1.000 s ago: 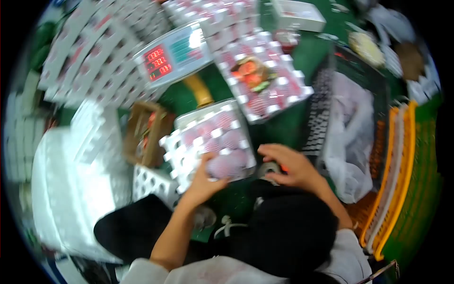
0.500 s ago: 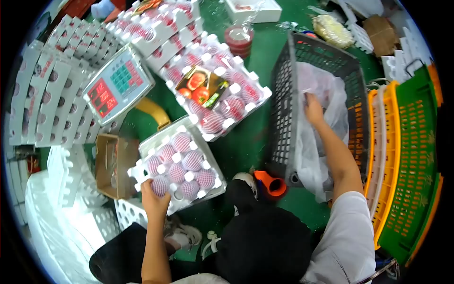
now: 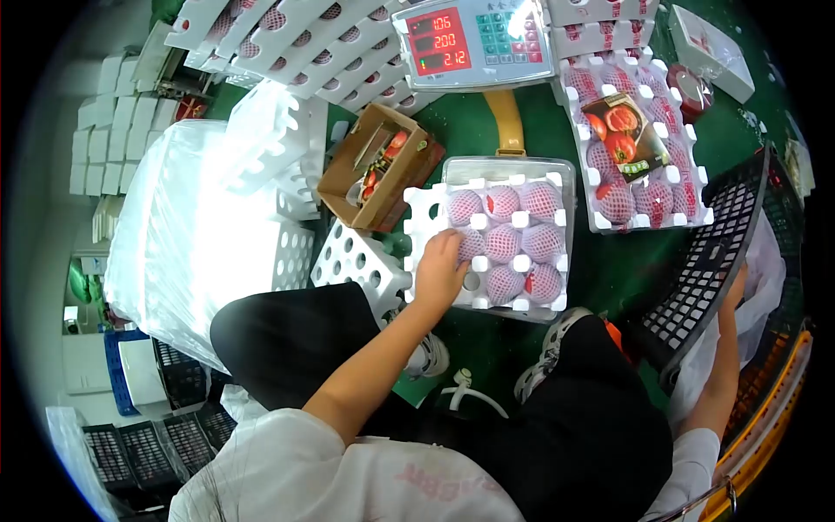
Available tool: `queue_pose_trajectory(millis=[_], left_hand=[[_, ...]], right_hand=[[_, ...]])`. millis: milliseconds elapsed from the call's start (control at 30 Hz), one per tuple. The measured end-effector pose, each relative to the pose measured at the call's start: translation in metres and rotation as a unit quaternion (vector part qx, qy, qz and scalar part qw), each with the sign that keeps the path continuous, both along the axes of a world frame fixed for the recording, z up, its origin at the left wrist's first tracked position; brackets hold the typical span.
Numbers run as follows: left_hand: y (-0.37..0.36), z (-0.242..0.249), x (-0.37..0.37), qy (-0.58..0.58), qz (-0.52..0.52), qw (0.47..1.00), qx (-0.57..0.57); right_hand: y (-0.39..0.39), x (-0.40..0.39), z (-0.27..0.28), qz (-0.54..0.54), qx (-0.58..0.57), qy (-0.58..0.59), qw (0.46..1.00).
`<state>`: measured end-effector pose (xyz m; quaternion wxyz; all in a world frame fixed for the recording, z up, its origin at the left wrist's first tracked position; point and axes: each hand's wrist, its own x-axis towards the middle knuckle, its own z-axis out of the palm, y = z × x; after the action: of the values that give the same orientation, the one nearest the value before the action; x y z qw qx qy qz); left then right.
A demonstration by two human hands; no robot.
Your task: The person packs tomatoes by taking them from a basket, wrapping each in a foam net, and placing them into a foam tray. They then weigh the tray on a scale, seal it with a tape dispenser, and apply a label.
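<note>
A white foam tray (image 3: 426, 222) holds several round fruits (image 3: 502, 244) in pink foam nets, and it sits on the platform of a scale. My left hand (image 3: 442, 268) is at the tray's left side, its fingers curled round one netted fruit (image 3: 470, 243). One hollow just below that fruit has no fruit in it. At the right, my right hand (image 3: 739, 283) reaches into a black plastic crate (image 3: 709, 261) beside a clear plastic bag (image 3: 765, 265). The crate's wall hides its fingers. The scale's display (image 3: 474, 43) shows red digits.
A second tray of netted fruit with a picture card (image 3: 624, 137) stands beyond the scale. An open cardboard box (image 3: 378, 170) and an upright foam tray (image 3: 358, 265) are left of it. Stacked foam trays (image 3: 304, 43) rise behind, and a large plastic-wrapped stack (image 3: 174, 235) stands at the left.
My view has turned left, so the scale, trays and crate appear differently placed. My left hand stays at the tray's left side. My right hand is now largely hidden by the crate wall.
</note>
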<state>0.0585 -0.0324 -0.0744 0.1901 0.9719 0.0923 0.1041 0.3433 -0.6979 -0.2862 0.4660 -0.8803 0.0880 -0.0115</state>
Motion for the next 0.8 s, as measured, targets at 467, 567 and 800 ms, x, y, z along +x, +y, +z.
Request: queue_pose_trajectory(millis=[467,567,800], left_hand=[[-0.1,0.105,0.038,-0.016,-0.148,0.911,-0.385],[-0.152,0.163,0.04,0.135,-0.285,0.704,-0.636],[-0.135,0.136,0.021,0.047,-0.211,0.689,-0.692]], right_hand=[[0.186,-0.182,0.399,-0.057,0.408,0.025,0.911],[0.253,-0.205,0.42,0.161,0.392,0.096,0.901],[0.318,-0.213,0.452,0.305,0.157,0.113,0.932]])
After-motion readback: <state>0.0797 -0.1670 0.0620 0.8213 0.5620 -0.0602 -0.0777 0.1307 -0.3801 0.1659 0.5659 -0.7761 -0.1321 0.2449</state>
